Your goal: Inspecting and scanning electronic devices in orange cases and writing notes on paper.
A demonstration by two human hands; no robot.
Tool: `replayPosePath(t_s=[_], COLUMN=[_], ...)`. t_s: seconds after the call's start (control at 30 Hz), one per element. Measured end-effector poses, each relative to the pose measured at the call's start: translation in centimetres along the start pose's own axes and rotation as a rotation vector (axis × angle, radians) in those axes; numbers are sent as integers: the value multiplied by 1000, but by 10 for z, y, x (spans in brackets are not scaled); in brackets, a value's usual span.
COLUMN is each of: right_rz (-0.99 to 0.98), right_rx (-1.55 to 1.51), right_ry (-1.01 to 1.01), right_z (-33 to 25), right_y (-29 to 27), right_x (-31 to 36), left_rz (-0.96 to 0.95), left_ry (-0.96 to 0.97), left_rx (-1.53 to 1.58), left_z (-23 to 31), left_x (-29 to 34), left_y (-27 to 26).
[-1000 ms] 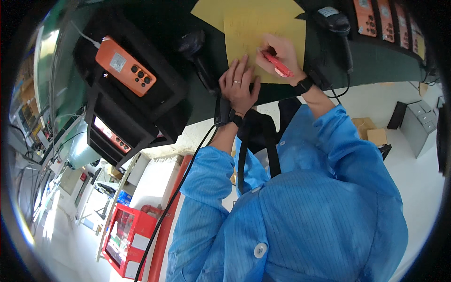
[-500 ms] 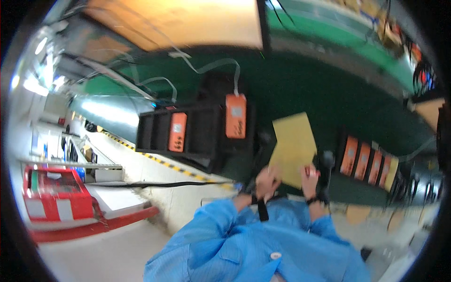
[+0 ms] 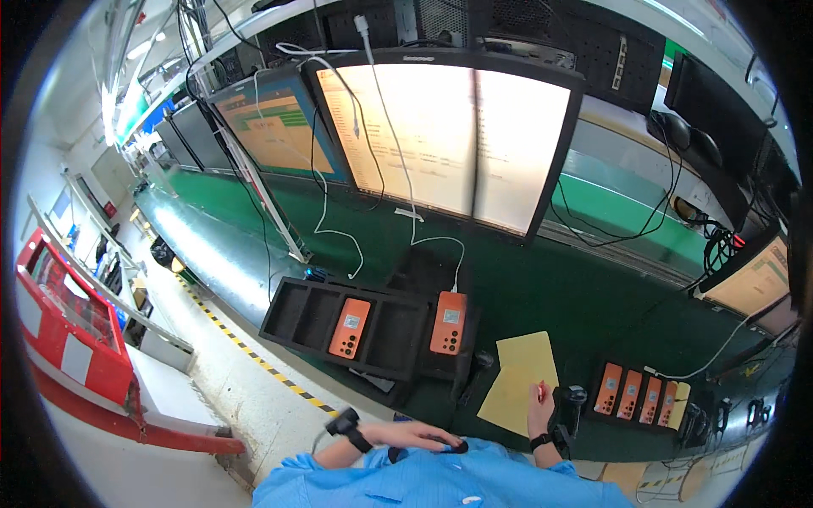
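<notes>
My left hand (image 3: 415, 435) lies in front of my blue smock with its fingers stretched out, beside a small dark thing at my waist. A band with a dark block is on its wrist. My right hand (image 3: 540, 412) is closed round a small red item (image 3: 540, 390), too small to make out, over the right edge of the yellow sheets (image 3: 514, 381). Left of the sheets, an orange phone (image 3: 447, 323) with a white cable lies face down in a black holder. Another orange phone (image 3: 349, 328) sits in a black compartment tray (image 3: 398, 334).
Several orange phones stand in a black tray (image 3: 603, 414) on the right. A dark handheld device (image 3: 574, 398) is beside my right hand. Behind the green bench (image 3: 525, 292) rises a large lit monitor (image 3: 406, 127). A red case (image 3: 72, 326) is at far left.
The view has tilted upward, showing the monitors. My left hand has left the yellow sheets and moved left, close to my body. My right hand stays at the sheets with the red item.
</notes>
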State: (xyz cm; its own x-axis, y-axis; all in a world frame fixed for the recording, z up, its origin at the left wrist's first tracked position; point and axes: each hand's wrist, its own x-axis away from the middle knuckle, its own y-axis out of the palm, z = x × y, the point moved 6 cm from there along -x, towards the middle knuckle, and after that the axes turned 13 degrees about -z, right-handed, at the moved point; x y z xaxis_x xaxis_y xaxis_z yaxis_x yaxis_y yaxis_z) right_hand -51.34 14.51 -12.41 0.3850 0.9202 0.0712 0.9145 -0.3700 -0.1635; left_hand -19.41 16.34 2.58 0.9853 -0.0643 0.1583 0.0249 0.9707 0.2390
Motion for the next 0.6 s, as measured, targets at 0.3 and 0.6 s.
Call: replayPosePath(t_s=[0.3,0.6], right_rz=[127,475], right_rx=[-79,-234], right_ry=[125,228], right_z=[-41,-24], right_y=[56,57], right_x=[20,52], left_rz=[765,921], left_ry=[917,1593], left_rx=[-938,-1622], left_z=[317,353], left_x=[267,288], left_y=[-31,-28])
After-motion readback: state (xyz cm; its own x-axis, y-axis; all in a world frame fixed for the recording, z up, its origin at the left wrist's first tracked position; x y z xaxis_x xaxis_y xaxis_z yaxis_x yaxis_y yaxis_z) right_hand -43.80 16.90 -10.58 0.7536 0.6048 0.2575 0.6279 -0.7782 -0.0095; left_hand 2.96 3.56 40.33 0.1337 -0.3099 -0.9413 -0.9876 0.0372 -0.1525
